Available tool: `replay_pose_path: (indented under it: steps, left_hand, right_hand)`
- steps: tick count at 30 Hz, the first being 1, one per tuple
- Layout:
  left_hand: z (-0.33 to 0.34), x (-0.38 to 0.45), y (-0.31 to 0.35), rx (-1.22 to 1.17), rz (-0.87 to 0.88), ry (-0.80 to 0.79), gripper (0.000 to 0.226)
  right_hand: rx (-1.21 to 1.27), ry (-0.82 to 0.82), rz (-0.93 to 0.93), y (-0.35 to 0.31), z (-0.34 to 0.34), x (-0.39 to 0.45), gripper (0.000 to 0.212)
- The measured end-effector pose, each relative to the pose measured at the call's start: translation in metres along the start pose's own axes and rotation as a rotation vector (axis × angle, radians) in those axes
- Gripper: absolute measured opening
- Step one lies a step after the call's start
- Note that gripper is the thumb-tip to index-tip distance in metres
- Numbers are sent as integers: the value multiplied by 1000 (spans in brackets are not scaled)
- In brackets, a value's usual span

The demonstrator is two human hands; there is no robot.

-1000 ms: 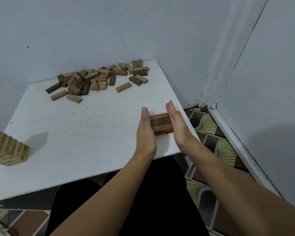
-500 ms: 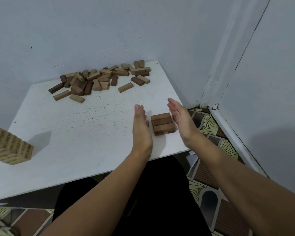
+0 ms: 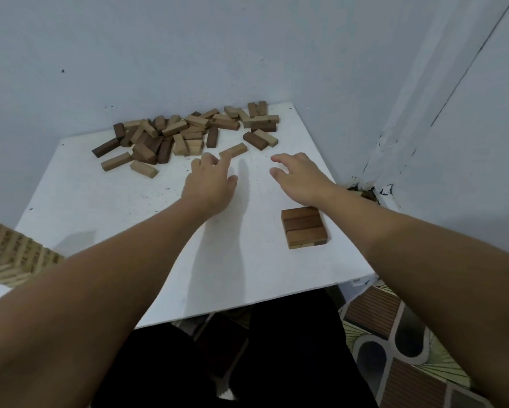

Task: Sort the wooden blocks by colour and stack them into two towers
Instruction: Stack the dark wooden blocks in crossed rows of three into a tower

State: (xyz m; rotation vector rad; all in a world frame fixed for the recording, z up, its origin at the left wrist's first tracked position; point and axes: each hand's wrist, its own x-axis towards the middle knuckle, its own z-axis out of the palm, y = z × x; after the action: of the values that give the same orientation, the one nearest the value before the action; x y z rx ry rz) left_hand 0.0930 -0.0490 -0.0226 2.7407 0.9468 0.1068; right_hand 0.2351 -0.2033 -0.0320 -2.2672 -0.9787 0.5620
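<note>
Now that both hands have left the dark stack (image 3: pixel 304 228), left hand (image 3: pixel 209 184) and right hand (image 3: pixel 299 178) reach open and empty toward the loose blocks (image 3: pixel 188 134) just ahead.

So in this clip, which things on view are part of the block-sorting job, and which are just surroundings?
Part of the job:
- loose block pile by the wall
- single light block at the left hand
- right hand, open, holding nothing
- dark stack
- light tower at left edge

Just surroundings:
- white table
- patterned floor tiles
</note>
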Motion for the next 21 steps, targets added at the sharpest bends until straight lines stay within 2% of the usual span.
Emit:
replay_pose_path:
  steps: [6, 12, 16, 21]
  left_hand:
    - [17, 36, -6, -3, 0, -33, 64]
    - [29, 39, -7, -44, 10, 71, 49]
    - [19, 51, -12, -112, 2, 85, 40]
    - [24, 53, -24, -353, -66, 67, 30]
  right_hand:
    - [-152, 77, -30, -9, 8, 37, 50]
    - [-228, 41, -73, -10, 1, 75, 49]
    - [-336, 21, -100, -11, 4, 89, 47]
    - [-278, 95, -183, -17, 22, 76, 42]
